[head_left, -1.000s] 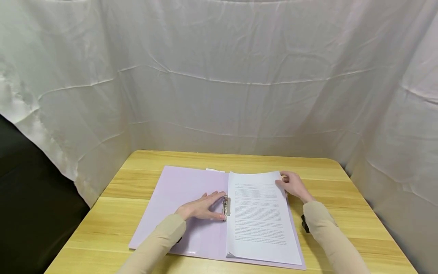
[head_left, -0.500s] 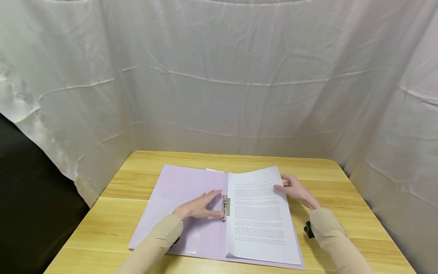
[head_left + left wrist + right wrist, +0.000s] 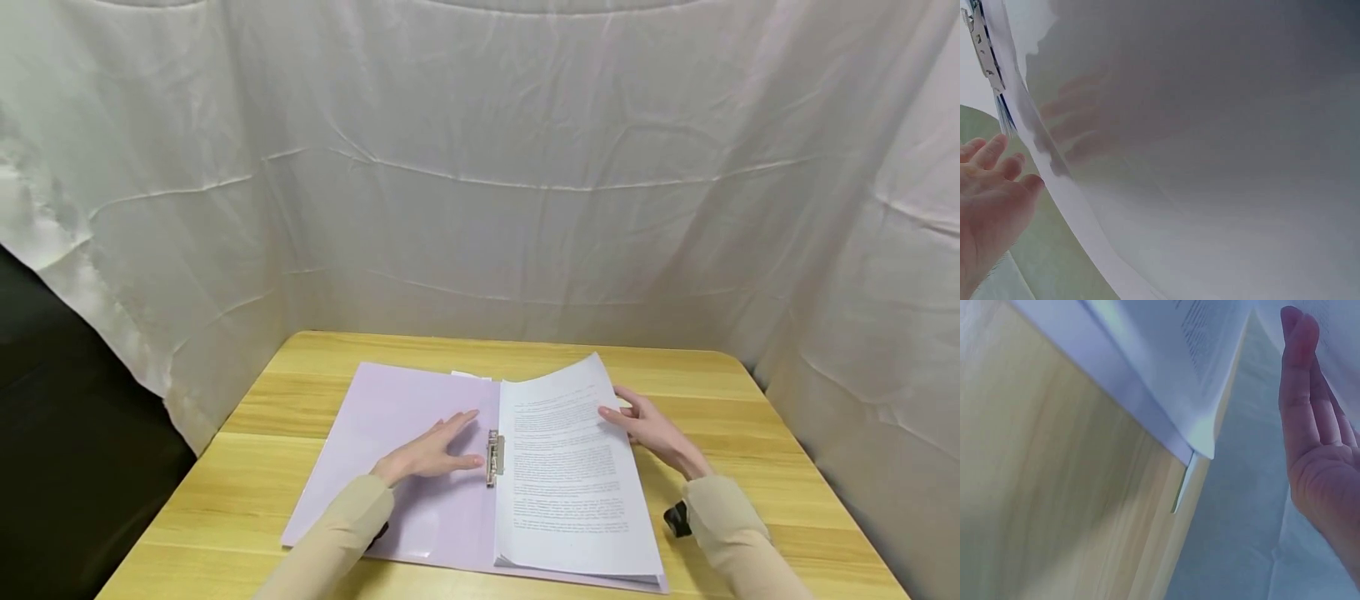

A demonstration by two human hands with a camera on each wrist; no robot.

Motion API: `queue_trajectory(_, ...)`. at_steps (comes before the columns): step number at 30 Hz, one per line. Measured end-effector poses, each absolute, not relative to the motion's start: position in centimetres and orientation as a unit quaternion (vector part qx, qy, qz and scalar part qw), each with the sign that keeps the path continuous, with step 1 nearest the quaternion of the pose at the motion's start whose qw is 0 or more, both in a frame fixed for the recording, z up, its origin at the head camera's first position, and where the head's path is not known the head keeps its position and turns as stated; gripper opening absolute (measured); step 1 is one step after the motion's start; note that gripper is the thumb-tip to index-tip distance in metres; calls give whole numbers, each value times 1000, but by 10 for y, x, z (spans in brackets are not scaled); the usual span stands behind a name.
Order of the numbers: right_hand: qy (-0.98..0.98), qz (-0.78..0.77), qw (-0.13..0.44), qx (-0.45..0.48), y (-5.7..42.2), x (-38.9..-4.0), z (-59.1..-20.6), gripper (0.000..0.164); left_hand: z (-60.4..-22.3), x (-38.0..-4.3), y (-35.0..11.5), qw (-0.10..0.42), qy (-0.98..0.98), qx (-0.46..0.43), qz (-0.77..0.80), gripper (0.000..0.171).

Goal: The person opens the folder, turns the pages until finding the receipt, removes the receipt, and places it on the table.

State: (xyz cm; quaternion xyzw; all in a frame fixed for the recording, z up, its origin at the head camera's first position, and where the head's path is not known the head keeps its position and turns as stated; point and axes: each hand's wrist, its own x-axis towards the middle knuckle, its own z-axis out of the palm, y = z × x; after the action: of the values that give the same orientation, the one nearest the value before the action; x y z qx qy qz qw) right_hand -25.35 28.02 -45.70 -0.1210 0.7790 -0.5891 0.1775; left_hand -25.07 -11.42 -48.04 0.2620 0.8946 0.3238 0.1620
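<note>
A light purple folder lies opened flat, with a metal clip along its spine. Printed sheets are stacked on its right side, and the top ones curl upward at the far right corner. My right hand pinches those raised sheets at their right edge, thumb on the printed side and fingers behind. Just left of the clip, my left hand is held over the left cover with fingers spread, touching no paper. In the left wrist view, the glossy cover mirrors the left hand.
The folder lies on a light wooden table. A white paper edge sticks out behind the folder's far side. Pale cloth curtains surround the table at the back and sides. A dark camera is worn at the right wrist.
The right hand has drawn slightly toward me, and the sheets' far right corner has risen and bent leftward. My left hand has shifted off the clip, a little to the left.
</note>
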Motion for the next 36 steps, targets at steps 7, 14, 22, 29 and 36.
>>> queue_trajectory(7, 751, -614, 189, -154, 277, -247, -455, 67, -480, -249, -116, 151, 886, 255, 356, 88)
queue_trajectory(14, 725, -636, 189, -183, 271, -239, -449, 64, -481, -248, -116, 128, 884, 238, 381, 85)
queue_trajectory(22, 709, -641, 197, -217, 260, -233, -440, 59, -481, -243, -114, 124, 870, 212, 429, 87)
queue_trajectory(29, 706, -640, 201, -225, 250, -230, -432, 59, -482, -243, -111, 109, 863, 201, 451, 84)
queue_trajectory(36, 734, -611, 190, -228, 239, -228, -431, 58, -481, -242, -109, 96, 853, 203, 471, 82)
